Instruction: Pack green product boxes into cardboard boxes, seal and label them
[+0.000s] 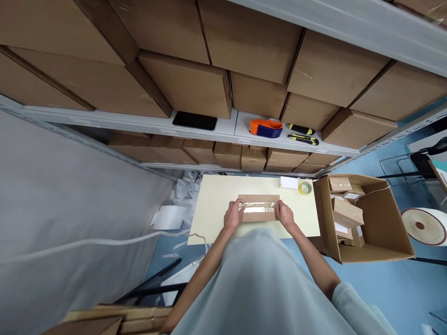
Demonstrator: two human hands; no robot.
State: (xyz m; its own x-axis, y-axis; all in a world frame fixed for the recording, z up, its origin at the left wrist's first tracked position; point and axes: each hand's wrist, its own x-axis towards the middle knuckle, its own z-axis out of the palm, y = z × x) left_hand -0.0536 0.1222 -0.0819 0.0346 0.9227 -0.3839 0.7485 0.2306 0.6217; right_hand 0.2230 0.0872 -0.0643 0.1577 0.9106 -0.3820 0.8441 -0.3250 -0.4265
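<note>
A small flat cardboard box (259, 217) lies on a pale yellow table (216, 195) below me. A strip of clear tape (260, 206) runs across its top. My left hand (233, 216) grips the box's left end, fingers curled over the tape end. My right hand (285, 215) grips the right end the same way. A small roll of clear tape (305, 188) and a white pad (288, 182) sit at the table's far right corner.
An open carton (380, 232) with several small boxes stands right of the table. The shelf (223, 128) ahead holds an orange tape dispenser (266, 128), utility knives (302, 134), a black phone (194, 120) and many cartons. A white fan (423, 226) stands at the far right.
</note>
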